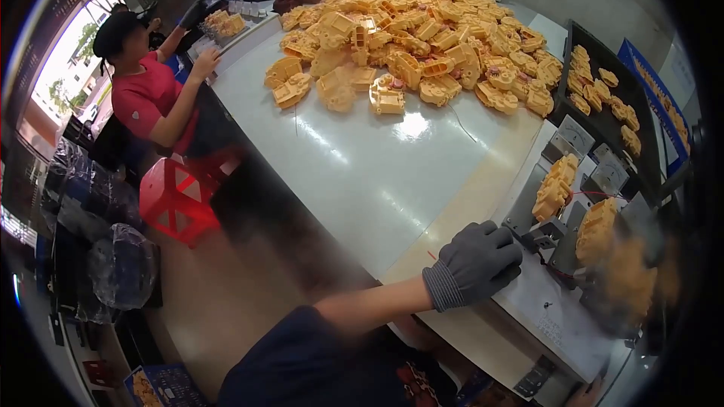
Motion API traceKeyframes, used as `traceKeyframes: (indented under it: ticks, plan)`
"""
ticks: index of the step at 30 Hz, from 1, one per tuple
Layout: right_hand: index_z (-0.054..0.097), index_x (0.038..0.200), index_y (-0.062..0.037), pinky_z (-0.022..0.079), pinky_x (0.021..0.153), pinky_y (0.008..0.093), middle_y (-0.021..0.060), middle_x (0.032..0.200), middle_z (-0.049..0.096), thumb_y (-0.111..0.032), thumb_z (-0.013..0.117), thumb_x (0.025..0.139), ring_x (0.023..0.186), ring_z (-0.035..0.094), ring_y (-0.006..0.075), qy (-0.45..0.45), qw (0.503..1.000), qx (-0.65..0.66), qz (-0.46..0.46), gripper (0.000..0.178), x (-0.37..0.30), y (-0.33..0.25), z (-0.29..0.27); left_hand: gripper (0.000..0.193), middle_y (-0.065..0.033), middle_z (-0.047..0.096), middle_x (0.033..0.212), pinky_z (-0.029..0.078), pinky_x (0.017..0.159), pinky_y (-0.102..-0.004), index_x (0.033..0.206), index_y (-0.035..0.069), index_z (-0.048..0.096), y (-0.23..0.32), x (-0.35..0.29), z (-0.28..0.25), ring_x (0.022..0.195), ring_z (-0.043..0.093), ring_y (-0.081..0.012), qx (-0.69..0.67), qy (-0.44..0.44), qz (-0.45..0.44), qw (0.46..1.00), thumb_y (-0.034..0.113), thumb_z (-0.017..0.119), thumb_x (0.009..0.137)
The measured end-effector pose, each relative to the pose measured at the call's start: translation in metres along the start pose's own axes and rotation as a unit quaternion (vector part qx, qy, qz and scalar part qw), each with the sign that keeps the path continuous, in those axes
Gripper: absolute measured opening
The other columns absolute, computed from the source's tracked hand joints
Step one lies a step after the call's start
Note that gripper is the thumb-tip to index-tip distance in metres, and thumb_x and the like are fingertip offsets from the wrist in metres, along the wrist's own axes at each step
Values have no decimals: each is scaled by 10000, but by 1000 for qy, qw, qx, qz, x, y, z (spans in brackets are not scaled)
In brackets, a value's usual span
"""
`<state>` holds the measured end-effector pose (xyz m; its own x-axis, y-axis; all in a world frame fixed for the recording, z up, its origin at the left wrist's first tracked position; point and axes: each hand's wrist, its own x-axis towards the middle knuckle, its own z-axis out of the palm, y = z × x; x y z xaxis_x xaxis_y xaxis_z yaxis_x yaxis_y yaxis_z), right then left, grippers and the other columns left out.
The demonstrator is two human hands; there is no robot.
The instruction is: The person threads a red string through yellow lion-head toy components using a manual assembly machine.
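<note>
1. Your left hand (483, 265), in a grey glove, is low beside the metal bracket (544, 234), back of the hand turned up. Its fingers (507, 243) curl together, but the tips are hidden, so you cannot tell whether they pinch anything or touch the bracket.

2. The relation to mind, as I judge it: the left part (556, 187) stands just beyond those fingers, ahead and a little to your right, with the bracket between.

3. Its long axis tilts, top end away from you and rightward, toward the nearer meter (570, 137). It runs across your knuckles more than along your forearm.

4. The right part (596, 231) stands beside it, farther right, leaning much the same way. Your left hand is clearly the nearer one to the left part; the right part is closer to your right hand (608, 310).

5. That right hand is smeared by blur, next to a blurred part (632, 277); whether its fingers are spread or pinching that part, you cannot tell.

6. The pile (422, 38) sits well apart, across the desk (354, 162).
</note>
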<state>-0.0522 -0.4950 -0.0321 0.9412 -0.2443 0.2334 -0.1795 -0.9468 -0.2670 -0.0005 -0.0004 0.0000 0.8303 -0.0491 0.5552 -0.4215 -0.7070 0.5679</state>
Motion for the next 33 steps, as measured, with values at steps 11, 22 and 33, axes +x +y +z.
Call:
traceKeyframes:
  ticks: [11,22,33]
  plan:
    - [623,1077,10,458,828,440,221,1073,624,-385,552,884,949,584,407,24,997,-72,-33,445,0,-9,5,126,-59,556,815,460,658,-397,837,134,594,0,1,-2,776,553,-279,-6,-8,-6,1000,201,668,760]
    - [624,1098,-25,477,793,426,204,1051,633,-337,593,859,947,586,387,24,993,-112,-8,394,-1,-20,3,119,-62,562,813,462,680,-389,818,124,595,5,-3,-5,773,555,-279,6,-3,-8,1000,200,666,760]
    - [575,1226,-68,403,949,391,165,1124,598,-297,636,849,1066,545,325,145,983,-104,-27,445,15,-51,-8,105,-92,551,752,428,670,-379,764,68,613,8,10,9,741,534,-287,60,-32,2,998,33,693,705]
